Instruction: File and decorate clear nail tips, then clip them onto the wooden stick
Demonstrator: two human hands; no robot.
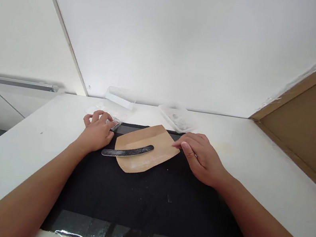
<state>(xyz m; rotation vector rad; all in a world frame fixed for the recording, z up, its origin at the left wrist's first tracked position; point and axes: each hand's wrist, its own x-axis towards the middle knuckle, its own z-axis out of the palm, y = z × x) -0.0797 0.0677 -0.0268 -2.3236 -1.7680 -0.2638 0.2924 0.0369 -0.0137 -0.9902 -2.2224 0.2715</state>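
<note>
1. The left hand (95, 132) lies at the far left corner of the black mat (147, 201). Its fingers are curled in, and the fingertips are closed on a small clear packet (116, 123) that sticks out toward the tan sheet (158, 141).
2. The right hand (202, 158) is open and nearly flat, palm down, and holds nothing. Its fingertips touch the right edge of the tan sheet and seem to pin it to the mat.
3. The tan sheet lies flat on the far part of the mat, between the two hands. White dust shows on its near part.
4. A dark, curved nail file (127, 151) lies across the sheet. Its left end runs off onto the mat just beside the left hand, and neither hand touches it.
5. The step looks like setting up: one hand steadies the sheet while the other brings the packet in. Filing itself does not seem under way, as the file lies free.
6. Taking up the file would call for a free hand. The left would have to put the packet down, or the right would have to leave the sheet's edge, which could let the sheet slide.
7. At the back of the white table (260, 160) stand two clear trays (120, 97) (176, 117), well apart from the hands. I cannot make out their contents.
</note>
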